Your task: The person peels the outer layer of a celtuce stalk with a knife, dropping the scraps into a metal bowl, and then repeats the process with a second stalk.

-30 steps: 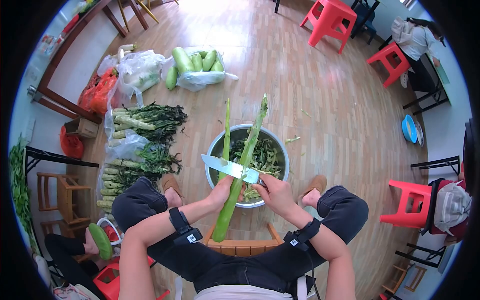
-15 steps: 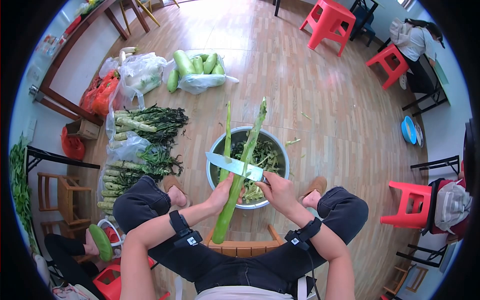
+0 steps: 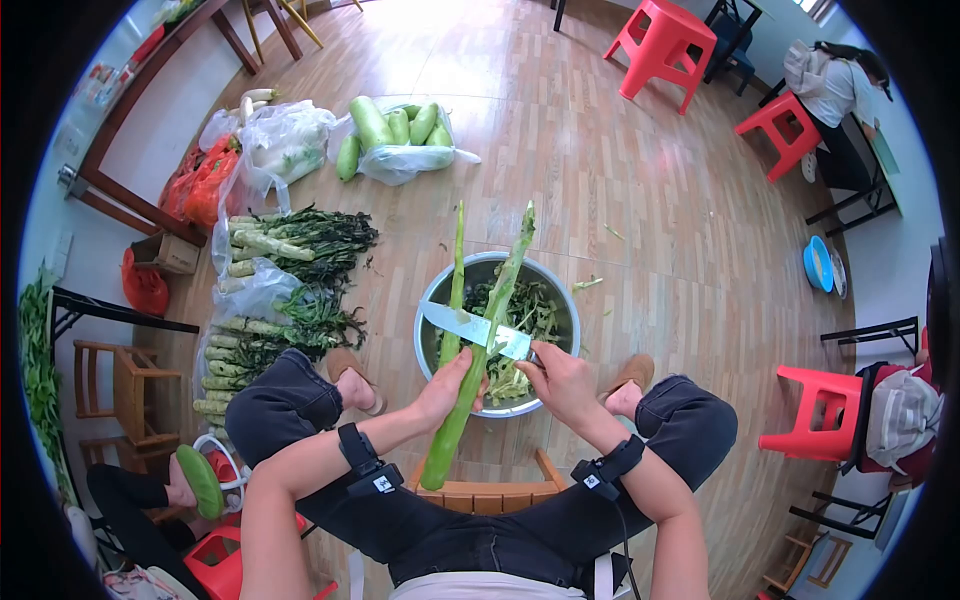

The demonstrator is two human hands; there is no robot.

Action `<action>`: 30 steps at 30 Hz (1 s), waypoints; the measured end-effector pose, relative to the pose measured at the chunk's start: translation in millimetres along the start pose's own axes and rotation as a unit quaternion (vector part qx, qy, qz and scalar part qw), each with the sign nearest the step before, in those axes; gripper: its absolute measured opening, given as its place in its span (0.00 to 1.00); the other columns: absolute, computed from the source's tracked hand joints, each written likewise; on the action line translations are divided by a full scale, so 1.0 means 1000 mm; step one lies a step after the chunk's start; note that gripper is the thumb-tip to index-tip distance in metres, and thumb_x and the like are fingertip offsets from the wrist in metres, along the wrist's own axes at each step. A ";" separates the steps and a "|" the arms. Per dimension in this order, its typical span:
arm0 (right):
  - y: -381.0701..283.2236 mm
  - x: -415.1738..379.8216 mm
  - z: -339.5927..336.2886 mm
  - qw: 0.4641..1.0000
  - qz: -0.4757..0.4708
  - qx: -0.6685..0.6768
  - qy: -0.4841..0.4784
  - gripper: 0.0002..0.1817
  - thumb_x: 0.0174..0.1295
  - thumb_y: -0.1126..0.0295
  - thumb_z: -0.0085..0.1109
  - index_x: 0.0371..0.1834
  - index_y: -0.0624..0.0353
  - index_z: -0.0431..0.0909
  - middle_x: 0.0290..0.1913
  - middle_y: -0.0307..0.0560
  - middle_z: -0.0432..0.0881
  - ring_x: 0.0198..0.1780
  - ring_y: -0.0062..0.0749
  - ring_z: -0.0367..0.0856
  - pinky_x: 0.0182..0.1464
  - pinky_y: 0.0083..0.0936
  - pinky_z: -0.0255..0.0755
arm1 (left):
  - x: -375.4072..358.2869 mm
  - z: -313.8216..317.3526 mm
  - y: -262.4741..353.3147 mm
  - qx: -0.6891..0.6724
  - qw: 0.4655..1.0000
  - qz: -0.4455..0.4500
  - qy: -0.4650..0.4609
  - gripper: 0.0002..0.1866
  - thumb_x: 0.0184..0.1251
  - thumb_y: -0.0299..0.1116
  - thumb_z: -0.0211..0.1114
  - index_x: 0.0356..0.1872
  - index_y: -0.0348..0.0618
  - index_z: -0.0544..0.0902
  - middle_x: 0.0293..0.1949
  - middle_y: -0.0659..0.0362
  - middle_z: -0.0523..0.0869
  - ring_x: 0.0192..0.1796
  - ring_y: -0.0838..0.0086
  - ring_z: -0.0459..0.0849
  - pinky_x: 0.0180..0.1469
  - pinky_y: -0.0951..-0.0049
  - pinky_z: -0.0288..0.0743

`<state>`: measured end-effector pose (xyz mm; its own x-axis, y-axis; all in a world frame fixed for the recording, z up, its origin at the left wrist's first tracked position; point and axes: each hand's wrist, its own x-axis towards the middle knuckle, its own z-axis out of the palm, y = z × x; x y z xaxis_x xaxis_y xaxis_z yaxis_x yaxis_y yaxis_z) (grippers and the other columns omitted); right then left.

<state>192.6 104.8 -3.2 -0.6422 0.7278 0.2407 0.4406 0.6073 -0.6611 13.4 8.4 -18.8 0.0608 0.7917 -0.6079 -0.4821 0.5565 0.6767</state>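
My left hand (image 3: 449, 390) is wrapped round a long green celtuce stem (image 3: 455, 440), which slants up over a metal bowl (image 3: 572, 345). The stem's thick lower end looks smooth and bright green; its upper part is paler and rougher. My right hand (image 3: 562, 382) grips the handle of a knife (image 3: 480, 328). The broad blade lies across the stem, tip to the left, just above my left fingers. A second, thinner green stalk (image 3: 457, 275) rises behind the blade; its lower end is hidden. Green leaves and peelings (image 3: 535, 320) fill the bowl.
Several unpeeled celtuce stems (image 3: 265, 245) lie on the floor at left. Behind them are green gourds (image 3: 370, 125) in plastic and a red bag (image 3: 210, 185). A wooden chair (image 3: 135, 395) stands at left, red stools (image 3: 665, 50) at right. Two people sit at the right side.
The knife and my right hand have shifted slightly right and the blade tilts a little more. The celtuce stem stays in my left hand, almost unmoved.
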 end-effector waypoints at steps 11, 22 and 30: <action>0.012 0.002 -0.004 0.998 0.055 0.031 0.032 0.12 0.58 0.67 0.61 0.40 0.62 0.75 0.23 0.51 0.77 0.22 0.41 0.78 0.24 0.30 0.69 | -0.003 -0.009 -0.009 0.011 1.000 0.018 -0.001 0.25 0.71 0.58 0.38 0.35 0.45 0.69 0.24 0.61 0.73 0.21 0.77 0.74 0.26 0.78 0.72; 0.032 0.021 -0.033 0.974 0.206 0.038 0.089 0.12 0.62 0.63 0.56 0.38 0.62 0.74 0.19 0.54 0.75 0.21 0.46 0.76 0.22 0.36 0.64 | -0.009 -0.009 -0.022 0.041 0.999 0.012 -0.024 0.24 0.71 0.58 0.38 0.37 0.45 0.68 0.24 0.60 0.74 0.22 0.76 0.74 0.28 0.77 0.72; 0.003 -0.011 -0.002 0.996 0.067 0.060 -0.023 0.13 0.59 0.62 0.60 0.38 0.60 0.76 0.20 0.50 0.77 0.21 0.42 0.78 0.23 0.31 0.69 | 0.003 -0.014 -0.005 -0.009 0.999 -0.034 0.007 0.34 0.64 0.69 0.33 0.35 0.46 0.72 0.24 0.59 0.75 0.23 0.74 0.75 0.28 0.74 0.71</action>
<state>202.0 99.7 -6.9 -0.6121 0.7826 0.1136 0.4472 0.4611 -0.7664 3.6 4.6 -29.4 0.0827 0.7484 -0.6581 -0.4933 0.6045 0.6255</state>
